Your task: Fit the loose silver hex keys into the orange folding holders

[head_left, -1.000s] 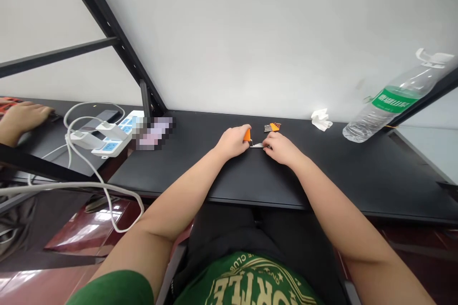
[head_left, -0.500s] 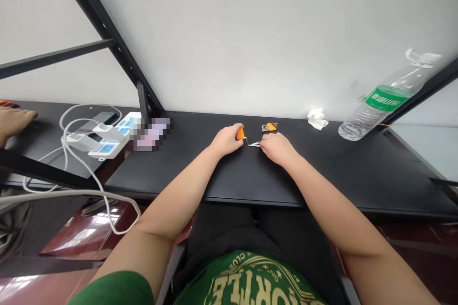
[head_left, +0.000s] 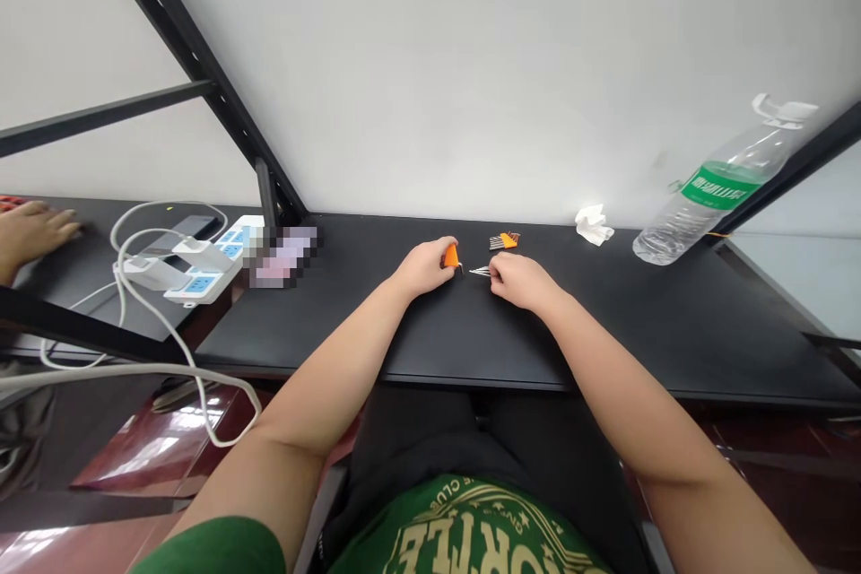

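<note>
My left hand is closed round an orange hex key holder, and a short dark key end pokes out at its right side. Between the fingers of my right hand are several thin silver hex keys, their ends pointing left toward the holder. A small gap separates these ends from my left hand. Just behind my right hand, a second orange hex key holder lies on the black table with several keys in it.
A crumpled tissue and a large water bottle stand at the back right. On the left are a blurred-out flat item, a white power strip with cables, and a black metal frame. Another person's hand rests beyond it.
My right hand has drawn slightly away from the left, widening the gap between key ends and holder. The other person's hand at far left has shifted a little to the right.
</note>
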`<action>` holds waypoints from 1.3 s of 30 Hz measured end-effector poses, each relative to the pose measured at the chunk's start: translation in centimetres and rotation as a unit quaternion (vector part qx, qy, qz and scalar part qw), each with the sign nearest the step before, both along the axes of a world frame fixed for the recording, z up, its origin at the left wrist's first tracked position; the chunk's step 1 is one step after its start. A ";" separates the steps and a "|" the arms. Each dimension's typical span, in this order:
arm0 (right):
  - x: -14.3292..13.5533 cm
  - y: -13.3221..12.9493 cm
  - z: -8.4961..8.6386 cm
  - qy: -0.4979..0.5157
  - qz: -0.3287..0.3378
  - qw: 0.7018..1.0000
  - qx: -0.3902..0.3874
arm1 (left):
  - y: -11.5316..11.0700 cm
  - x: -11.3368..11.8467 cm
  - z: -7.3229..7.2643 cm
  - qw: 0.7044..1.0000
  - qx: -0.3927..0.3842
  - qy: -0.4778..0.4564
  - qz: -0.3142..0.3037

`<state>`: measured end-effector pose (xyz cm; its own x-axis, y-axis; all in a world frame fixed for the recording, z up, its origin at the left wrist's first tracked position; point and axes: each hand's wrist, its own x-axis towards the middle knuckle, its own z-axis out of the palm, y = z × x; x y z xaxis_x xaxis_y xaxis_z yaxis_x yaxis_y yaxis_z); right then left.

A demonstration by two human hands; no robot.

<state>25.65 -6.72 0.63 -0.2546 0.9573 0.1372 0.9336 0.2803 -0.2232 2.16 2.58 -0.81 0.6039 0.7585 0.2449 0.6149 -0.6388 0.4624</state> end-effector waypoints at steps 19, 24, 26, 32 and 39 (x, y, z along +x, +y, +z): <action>0.4 0.3 -1.1 0.127 0.103 0.986 0.011 | -1.3 0.6 0.5 0.993 -0.041 -0.049 -0.096; 0.5 0.4 -0.9 0.146 0.095 0.984 0.023 | -1.3 0.7 0.4 0.995 -0.028 -0.040 -0.091; 0.7 0.6 -1.0 0.149 0.087 0.984 0.036 | -1.1 0.5 0.3 0.996 -0.030 -0.042 -0.079; 1.0 0.9 -1.5 0.150 0.098 0.983 0.043 | -1.0 0.3 0.3 0.995 -0.040 -0.043 -0.075; 0.9 0.7 -1.6 0.117 0.106 0.987 0.040 | -1.0 0.7 -0.1 0.994 -0.051 -0.059 -0.074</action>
<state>26.51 -6.06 -0.95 -0.4001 0.8697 0.2889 0.7781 0.4889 -0.3944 2.81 1.53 -0.91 0.6828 0.6876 0.2470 0.4543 -0.6642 0.5936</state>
